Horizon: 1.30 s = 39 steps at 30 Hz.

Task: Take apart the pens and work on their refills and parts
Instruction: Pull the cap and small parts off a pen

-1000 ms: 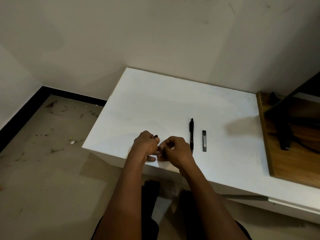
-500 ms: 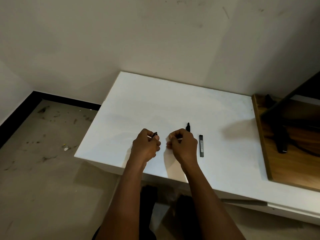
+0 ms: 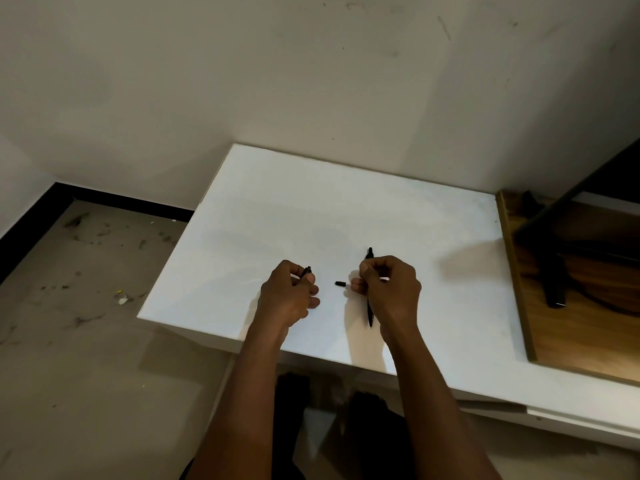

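light: dim warm room light is coming from the right | shadows: left hand (image 3: 289, 299) and right hand (image 3: 389, 292) are casting soft shadows leftward on the white tabletop (image 3: 311, 209), which is glowing brightest | edges: wide-angle lens is stretching the floor (image 3: 69, 375) and wall (image 3: 242, 81) outward | sharpness: small dark details are smearing softly

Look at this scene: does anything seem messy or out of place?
Only the floor: dark scraps and a pale bit litter it left of the white table. The small black piece between the left hand and right hand looks like a pen part, not a stray.
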Tool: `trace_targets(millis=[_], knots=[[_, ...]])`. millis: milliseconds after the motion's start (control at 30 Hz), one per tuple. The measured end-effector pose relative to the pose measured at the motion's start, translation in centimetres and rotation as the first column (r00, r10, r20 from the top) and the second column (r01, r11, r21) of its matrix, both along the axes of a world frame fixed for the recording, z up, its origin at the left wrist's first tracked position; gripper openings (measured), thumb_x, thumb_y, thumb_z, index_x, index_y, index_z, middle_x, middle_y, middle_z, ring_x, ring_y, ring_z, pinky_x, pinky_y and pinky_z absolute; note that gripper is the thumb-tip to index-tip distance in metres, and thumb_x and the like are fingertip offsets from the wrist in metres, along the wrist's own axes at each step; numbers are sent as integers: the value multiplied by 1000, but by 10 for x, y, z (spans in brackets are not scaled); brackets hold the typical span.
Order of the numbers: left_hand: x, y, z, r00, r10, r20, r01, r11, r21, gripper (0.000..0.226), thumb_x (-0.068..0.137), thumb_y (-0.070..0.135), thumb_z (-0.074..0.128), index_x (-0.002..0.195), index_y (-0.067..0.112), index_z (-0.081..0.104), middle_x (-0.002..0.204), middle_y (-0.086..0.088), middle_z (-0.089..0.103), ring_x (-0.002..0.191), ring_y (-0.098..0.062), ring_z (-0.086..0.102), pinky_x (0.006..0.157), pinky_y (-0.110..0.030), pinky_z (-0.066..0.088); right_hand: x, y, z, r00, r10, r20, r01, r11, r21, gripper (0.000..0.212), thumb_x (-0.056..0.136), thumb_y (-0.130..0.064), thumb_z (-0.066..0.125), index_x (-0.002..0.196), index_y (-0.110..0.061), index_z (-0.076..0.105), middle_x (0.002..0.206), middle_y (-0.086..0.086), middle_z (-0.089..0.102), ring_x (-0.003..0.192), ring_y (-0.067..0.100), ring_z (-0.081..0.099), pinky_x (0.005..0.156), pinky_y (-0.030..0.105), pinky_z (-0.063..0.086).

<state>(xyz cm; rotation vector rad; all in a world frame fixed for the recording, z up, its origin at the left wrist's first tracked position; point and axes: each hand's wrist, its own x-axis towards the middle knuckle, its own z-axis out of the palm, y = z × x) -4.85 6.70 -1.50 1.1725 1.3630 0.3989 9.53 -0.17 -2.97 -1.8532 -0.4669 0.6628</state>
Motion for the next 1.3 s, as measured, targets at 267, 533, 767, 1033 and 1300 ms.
trace_targets(millis=[267,533,767,1033,1300], knots=[[3,0,-3,1000,-5,-8,5,1000,22,14,101,19,57,110,8,59,101,-15,72,72,-20,69,61,-27,53,-6,7,-4,878,288,382,-184,941,-285,8,93,-12,68,92,-11,76,92,2,76,83,14,67,75,22,44],[3,0,-4,1000,-30,-3,30,997,73,11,99,18,61,106,10,62,100,-15,73,72,-20,70,71,-32,55,-12,11,-5,816,326,477,-136,911,-389,18,94,-6,60,91,-12,77,93,2,76,90,19,68,69,28,48],[2,0,-3,999,-32,24,29,995,96,10,97,18,64,103,11,64,96,-15,73,73,-22,71,78,-38,57,-3,6,1,877,228,424,-114,954,-278,15,94,-9,65,96,-10,80,97,3,77,84,15,65,75,29,49],[9,-1,-4,997,-1,80,-9,994,113,8,97,17,64,99,9,65,86,-15,72,65,-21,66,67,-37,55,54,-28,13,948,-70,309,107,989,-106,9,89,-13,75,95,-18,80,90,-8,76,78,-3,65,77,18,50],[21,-8,0,991,-60,121,46,992,121,14,95,24,69,98,11,68,83,-7,79,70,-18,73,59,-25,56,65,-41,5,956,15,293,77,951,-301,5,85,-23,79,80,-21,79,74,-9,72,73,4,63,61,19,41]])
